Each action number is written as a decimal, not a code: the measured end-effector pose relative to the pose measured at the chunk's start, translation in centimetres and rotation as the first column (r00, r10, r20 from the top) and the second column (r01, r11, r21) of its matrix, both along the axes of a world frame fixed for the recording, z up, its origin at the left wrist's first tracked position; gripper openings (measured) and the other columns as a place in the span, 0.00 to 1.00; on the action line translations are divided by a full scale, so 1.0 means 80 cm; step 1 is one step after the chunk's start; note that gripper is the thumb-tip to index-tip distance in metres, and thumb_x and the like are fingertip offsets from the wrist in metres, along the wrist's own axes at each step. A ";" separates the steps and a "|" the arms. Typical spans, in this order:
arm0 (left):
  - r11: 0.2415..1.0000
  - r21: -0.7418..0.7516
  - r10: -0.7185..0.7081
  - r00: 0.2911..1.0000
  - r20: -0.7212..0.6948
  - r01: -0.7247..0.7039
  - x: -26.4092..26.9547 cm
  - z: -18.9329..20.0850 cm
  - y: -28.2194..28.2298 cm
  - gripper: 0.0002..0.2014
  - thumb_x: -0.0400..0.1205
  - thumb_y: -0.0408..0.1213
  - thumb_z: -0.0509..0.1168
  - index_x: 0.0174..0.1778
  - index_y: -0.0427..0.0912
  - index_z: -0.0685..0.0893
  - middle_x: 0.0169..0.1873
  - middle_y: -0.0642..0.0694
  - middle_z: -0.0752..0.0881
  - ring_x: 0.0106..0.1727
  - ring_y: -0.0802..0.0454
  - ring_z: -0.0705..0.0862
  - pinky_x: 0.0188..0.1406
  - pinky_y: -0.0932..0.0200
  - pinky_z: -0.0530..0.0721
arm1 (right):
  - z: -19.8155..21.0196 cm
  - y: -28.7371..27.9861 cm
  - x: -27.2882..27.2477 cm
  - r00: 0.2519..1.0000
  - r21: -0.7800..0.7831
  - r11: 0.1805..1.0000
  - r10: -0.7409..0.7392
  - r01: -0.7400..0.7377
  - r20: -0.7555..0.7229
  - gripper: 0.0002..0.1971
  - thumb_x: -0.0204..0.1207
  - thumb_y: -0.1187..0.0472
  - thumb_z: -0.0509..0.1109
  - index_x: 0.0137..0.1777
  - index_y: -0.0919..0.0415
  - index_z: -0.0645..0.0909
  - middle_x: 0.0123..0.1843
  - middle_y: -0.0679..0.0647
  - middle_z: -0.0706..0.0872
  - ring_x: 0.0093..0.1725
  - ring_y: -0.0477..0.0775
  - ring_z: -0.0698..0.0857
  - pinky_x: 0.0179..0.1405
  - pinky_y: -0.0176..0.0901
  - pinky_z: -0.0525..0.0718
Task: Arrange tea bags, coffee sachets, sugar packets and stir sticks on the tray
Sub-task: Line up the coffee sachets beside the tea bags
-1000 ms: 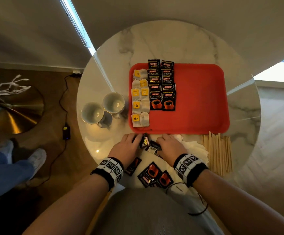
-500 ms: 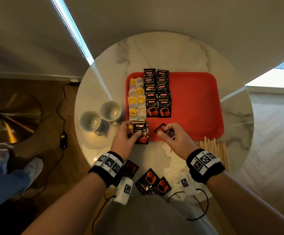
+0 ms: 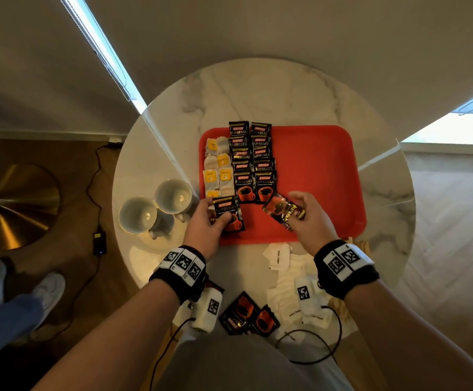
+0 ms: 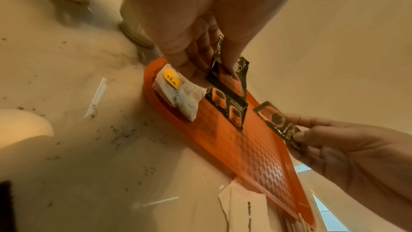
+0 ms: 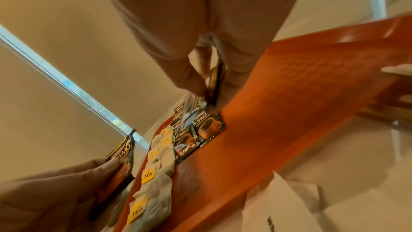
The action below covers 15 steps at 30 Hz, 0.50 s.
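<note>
A red tray (image 3: 314, 170) lies on the round marble table (image 3: 258, 88). Tea bags (image 3: 218, 170) with yellow tags line its left edge, beside two columns of black coffee sachets (image 3: 253, 162). My left hand (image 3: 207, 221) pinches one coffee sachet (image 3: 228, 213) over the tray's front left corner, also seen in the left wrist view as the sachet (image 4: 227, 77). My right hand (image 3: 306, 218) pinches another coffee sachet (image 3: 283, 211) just above the tray, in front of the sachet columns. In the right wrist view that sachet (image 5: 214, 80) stands edge-on between thumb and fingers.
Two empty cups (image 3: 156, 210) stand left of the tray. White sugar packets (image 3: 289, 272) and more coffee sachets (image 3: 248, 314) lie on the table in front of me. Wooden stir sticks (image 3: 359, 245) peek out by my right wrist. The tray's right half (image 3: 322, 193) is bare.
Both hands lifted a coffee sachet each from the table's near edge and carried them forward over the tray's front part.
</note>
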<state>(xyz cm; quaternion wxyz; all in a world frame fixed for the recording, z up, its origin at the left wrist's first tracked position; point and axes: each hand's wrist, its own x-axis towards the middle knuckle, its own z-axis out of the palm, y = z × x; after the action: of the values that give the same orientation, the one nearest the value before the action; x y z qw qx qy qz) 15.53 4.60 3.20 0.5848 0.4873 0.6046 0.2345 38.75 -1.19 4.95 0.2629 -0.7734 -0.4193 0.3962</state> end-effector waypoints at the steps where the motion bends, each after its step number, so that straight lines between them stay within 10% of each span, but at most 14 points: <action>1: 1.000 0.001 -0.013 1.000 -0.009 0.013 0.002 0.000 0.002 0.16 0.84 0.36 0.70 0.68 0.45 0.78 0.56 0.49 0.89 0.56 0.59 0.88 0.63 0.55 0.86 | -0.001 0.002 0.003 1.000 -0.014 1.000 -0.011 0.011 0.002 0.22 0.77 0.68 0.71 0.65 0.44 0.80 0.55 0.45 0.86 0.49 0.41 0.85 0.45 0.35 0.78; 5: 0.988 0.005 -0.151 0.987 0.062 0.152 0.012 0.008 0.003 0.10 0.86 0.37 0.69 0.62 0.45 0.85 0.53 0.50 0.91 0.54 0.60 0.90 0.61 0.55 0.87 | 0.009 0.011 0.003 0.996 -0.013 0.997 0.079 -0.079 -0.031 0.20 0.81 0.72 0.63 0.58 0.46 0.86 0.53 0.47 0.88 0.41 0.35 0.86 0.37 0.22 0.77; 9: 0.938 -0.093 -0.308 0.926 0.218 0.334 0.033 0.010 0.000 0.08 0.84 0.33 0.70 0.59 0.42 0.87 0.50 0.46 0.93 0.53 0.49 0.92 0.60 0.48 0.89 | 0.011 0.016 -0.010 0.980 0.020 0.985 0.171 -0.170 -0.100 0.23 0.82 0.70 0.66 0.70 0.44 0.79 0.57 0.45 0.89 0.47 0.38 0.90 0.43 0.33 0.87; 15: 0.984 -0.088 -0.146 0.981 0.127 0.158 0.052 -0.007 0.001 0.07 0.85 0.33 0.69 0.58 0.41 0.84 0.50 0.42 0.92 0.51 0.48 0.92 0.60 0.41 0.89 | -0.010 0.021 -0.018 0.994 -0.015 1.000 0.002 -0.003 -0.108 0.17 0.81 0.58 0.75 0.67 0.51 0.77 0.54 0.42 0.88 0.50 0.36 0.88 0.50 0.30 0.86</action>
<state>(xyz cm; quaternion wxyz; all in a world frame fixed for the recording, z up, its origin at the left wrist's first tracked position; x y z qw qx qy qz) 19.66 4.70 2.62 0.6593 0.4881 0.5401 0.1883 37.32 0.52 4.18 0.2788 -0.7522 -0.4025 0.4410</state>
